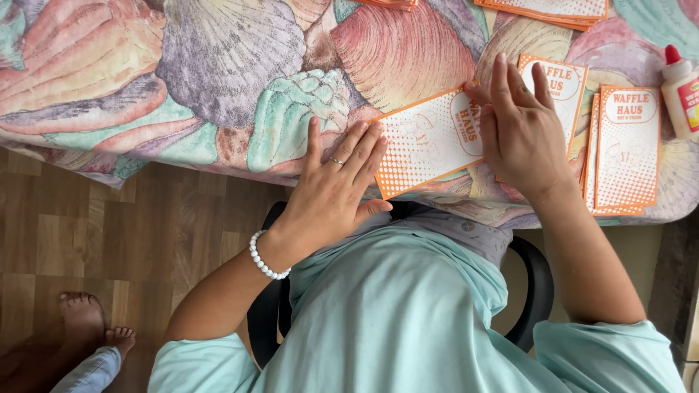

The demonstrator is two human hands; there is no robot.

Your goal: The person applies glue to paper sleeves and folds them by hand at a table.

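So there's a flat orange-and-white printed paper card (429, 140) lying tilted at the near edge of a table covered in a pastel seashell-print cloth (218, 80), and both hands are pressed flat on it. The left hand (336, 191) is spread open, fingers straight, fingertips on the card's left end, with a thin ring and a white bead bracelet (263, 260) at the wrist. The right hand (520, 127) is open too, palm down over the card's right end, gripping nothing. Just right of it sits a small stack of matching orange cards (626, 149), a few more at the far edge (557, 10), and a white glue bottle with a red cap (681, 91) near the right edge. Someone's bare feet (91, 324) on the wood floor bottom left
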